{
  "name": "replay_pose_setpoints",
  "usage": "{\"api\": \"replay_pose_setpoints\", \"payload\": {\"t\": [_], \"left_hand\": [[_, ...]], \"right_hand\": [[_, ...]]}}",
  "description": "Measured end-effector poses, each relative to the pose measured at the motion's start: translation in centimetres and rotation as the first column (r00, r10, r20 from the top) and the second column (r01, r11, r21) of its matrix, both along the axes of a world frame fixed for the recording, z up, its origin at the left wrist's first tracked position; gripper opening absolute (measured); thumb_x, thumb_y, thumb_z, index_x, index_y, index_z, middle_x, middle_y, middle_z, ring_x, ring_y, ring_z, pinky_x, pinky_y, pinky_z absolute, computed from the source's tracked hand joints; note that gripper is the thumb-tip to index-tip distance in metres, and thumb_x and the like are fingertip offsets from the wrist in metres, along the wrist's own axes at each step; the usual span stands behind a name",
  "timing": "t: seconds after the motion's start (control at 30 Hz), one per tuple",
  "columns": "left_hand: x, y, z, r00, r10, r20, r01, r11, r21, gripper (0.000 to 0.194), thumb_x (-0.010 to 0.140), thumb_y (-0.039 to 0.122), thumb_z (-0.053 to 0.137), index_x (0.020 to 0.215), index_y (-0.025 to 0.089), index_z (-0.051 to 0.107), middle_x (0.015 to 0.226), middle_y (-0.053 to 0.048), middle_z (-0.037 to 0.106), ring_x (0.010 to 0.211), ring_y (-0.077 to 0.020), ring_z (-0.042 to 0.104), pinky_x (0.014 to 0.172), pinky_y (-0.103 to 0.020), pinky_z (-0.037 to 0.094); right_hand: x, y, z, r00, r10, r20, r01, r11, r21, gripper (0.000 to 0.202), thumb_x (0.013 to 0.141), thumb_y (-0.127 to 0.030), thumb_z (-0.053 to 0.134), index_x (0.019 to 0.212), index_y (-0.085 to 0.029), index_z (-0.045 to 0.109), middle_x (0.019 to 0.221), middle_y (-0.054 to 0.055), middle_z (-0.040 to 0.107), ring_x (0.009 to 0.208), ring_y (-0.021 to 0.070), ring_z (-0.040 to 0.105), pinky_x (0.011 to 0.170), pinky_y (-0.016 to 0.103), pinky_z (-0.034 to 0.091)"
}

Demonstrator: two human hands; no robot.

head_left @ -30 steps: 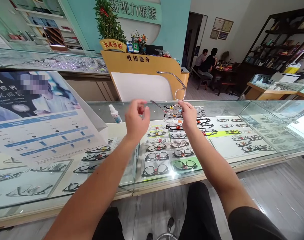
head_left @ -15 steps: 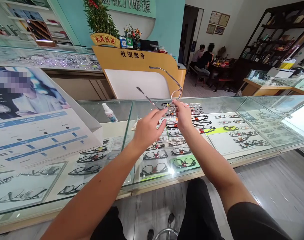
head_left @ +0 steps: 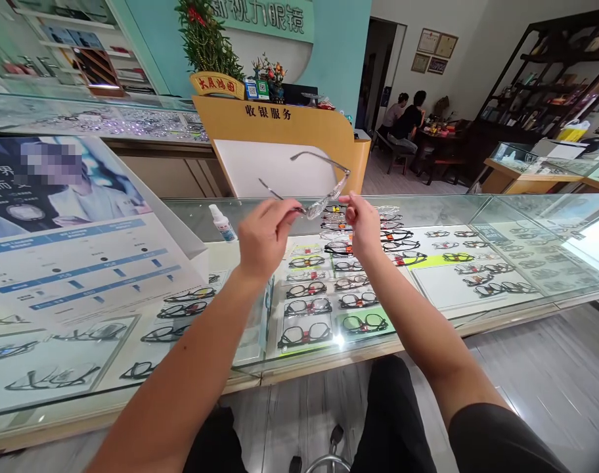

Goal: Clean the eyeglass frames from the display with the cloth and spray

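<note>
While both forearms stretch forward above the glass counter [head_left: 442, 215], the left hand [head_left: 261, 238] pinches a pair of clear glasses [head_left: 317, 210] at one front corner, thumb against fingers. The right hand [head_left: 366, 225] is raised by the other end, fingers curled; from here I can't tell whether its fingertips touch the frame. The glasses are up in the air between the hands, temples pointing toward the yellow desk [head_left: 326, 130]. A second ago the right hand alone held them; now the left grips too, and they've shifted leftward.
</note>
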State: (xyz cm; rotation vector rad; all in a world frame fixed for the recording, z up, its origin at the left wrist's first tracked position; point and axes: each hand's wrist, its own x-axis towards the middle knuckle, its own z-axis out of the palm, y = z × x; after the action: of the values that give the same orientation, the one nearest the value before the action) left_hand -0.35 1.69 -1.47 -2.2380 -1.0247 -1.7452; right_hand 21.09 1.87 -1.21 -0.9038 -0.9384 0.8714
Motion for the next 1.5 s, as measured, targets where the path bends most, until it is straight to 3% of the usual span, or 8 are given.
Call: {"api": "replay_pose_setpoints", "payload": {"t": [0.2, 0.5, 0.7, 0.93, 1.13, 1.2, 1.33, 1.5], "left_hand": [[-0.8, -0.4, 1.4, 0.956, 0.060, 0.288, -0.061, 0.998, -0.005, 0.040, 0.112, 0.056, 0.060, 0.104, 0.027, 0.085, 0.076, -0.004, 0.071, 0.072, -0.0184, 0.066, 0.076, -0.034, 0.055], [-0.2, -0.2, 0.5, 0.863, 0.099, 0.496, 0.038, 0.965, -0.259, 0.033, 0.104, 0.052, 0.072, 0.114, 0.025, 0.089, 0.085, -0.003, 0.074, 0.072, -0.0158, 0.068, 0.062, -0.028, 0.057], [-0.1, -0.2, 1.4, 0.778, 0.110, 0.618, 0.102, 0.949, -0.297, 0.036, 0.101, 0.058, 0.075, 0.102, 0.022, 0.085, 0.075, 0.000, 0.067, 0.064, -0.0120, 0.062, 0.057, -0.024, 0.049], [0.0, 0.0, 1.2, 0.771, 0.142, 0.621, 0.106, 0.932, -0.346, 0.034, 0.103, 0.055, 0.074, 0.103, 0.023, 0.086, 0.072, 0.001, 0.066, 0.060, -0.0117, 0.057, 0.058, -0.026, 0.047], [0.2, 0.1, 0.7, 0.868, 0.148, 0.474, -0.074, 0.983, -0.170, 0.021, 0.102, 0.042, 0.078, 0.102, 0.024, 0.088, 0.095, -0.005, 0.074, 0.090, -0.0179, 0.070, 0.077, -0.029, 0.056], [0.3, 0.1, 0.4, 0.876, 0.115, 0.469, -0.048, 0.987, -0.152, 0.020, 0.104, 0.040, 0.076, 0.109, 0.024, 0.088, 0.105, -0.007, 0.078, 0.099, -0.0193, 0.073, 0.079, -0.029, 0.059], [0.6, 0.2, -0.4, 0.860, 0.033, 0.510, 0.048, 0.988, -0.144, 0.021, 0.106, 0.035, 0.074, 0.124, 0.026, 0.083, 0.113, -0.007, 0.080, 0.101, -0.0188, 0.078, 0.082, -0.031, 0.061], [0.7, 0.6, -1.0, 0.894, 0.058, 0.444, -0.054, 0.998, -0.021, 0.016, 0.104, 0.027, 0.075, 0.118, 0.026, 0.083, 0.114, -0.006, 0.080, 0.096, -0.0182, 0.078, 0.075, -0.031, 0.061]], "right_hand": [[1.1, 0.1, 0.3, 0.950, -0.266, 0.165, 0.237, 0.956, 0.174, 0.026, 0.089, -0.037, 0.061, 0.108, -0.027, 0.076, 0.103, 0.006, 0.073, 0.095, 0.0214, 0.064, 0.085, 0.035, 0.052], [-1.1, -1.8, 0.1, 0.987, 0.009, 0.163, -0.027, 0.994, 0.103, 0.030, 0.087, -0.038, 0.053, 0.096, -0.025, 0.078, 0.096, 0.008, 0.080, 0.086, 0.0219, 0.069, 0.088, 0.040, 0.056], [-1.6, -1.7, -0.9, 0.981, -0.029, 0.191, -0.003, 0.986, 0.166, 0.030, 0.093, -0.040, 0.050, 0.103, -0.025, 0.075, 0.100, 0.008, 0.079, 0.097, 0.0241, 0.073, 0.091, 0.041, 0.058], [-2.3, -2.3, -1.7, 0.904, -0.269, 0.333, 0.149, 0.927, 0.344, 0.027, 0.106, -0.050, 0.061, 0.118, -0.028, 0.072, 0.107, 0.009, 0.077, 0.102, 0.0257, 0.073, 0.099, 0.044, 0.058], [-1.4, -1.9, -1.4, 0.852, -0.377, 0.365, 0.247, 0.902, 0.354, 0.035, 0.110, -0.053, 0.056, 0.131, -0.030, 0.070, 0.117, 0.010, 0.077, 0.111, 0.0273, 0.072, 0.104, 0.046, 0.057], [-1.1, -1.7, -1.4, 0.835, -0.406, 0.371, 0.266, 0.889, 0.372, 0.034, 0.110, -0.051, 0.055, 0.133, -0.030, 0.070, 0.118, 0.010, 0.077, 0.109, 0.0266, 0.073, 0.104, 0.045, 0.057], [-0.8, -1.2, -1.7, 0.805, -0.466, 0.367, 0.291, 0.849, 0.441, 0.030, 0.111, -0.047, 0.056, 0.129, -0.028, 0.072, 0.119, 0.010, 0.078, 0.109, 0.0250, 0.074, 0.099, 0.043, 0.058], [-0.6, -0.1, -2.6, 0.772, -0.549, 0.321, 0.347, 0.786, 0.511, 0.026, 0.110, -0.046, 0.060, 0.123, -0.026, 0.071, 0.115, 0.008, 0.076, 0.100, 0.0225, 0.073, 0.091, 0.042, 0.059]]}}
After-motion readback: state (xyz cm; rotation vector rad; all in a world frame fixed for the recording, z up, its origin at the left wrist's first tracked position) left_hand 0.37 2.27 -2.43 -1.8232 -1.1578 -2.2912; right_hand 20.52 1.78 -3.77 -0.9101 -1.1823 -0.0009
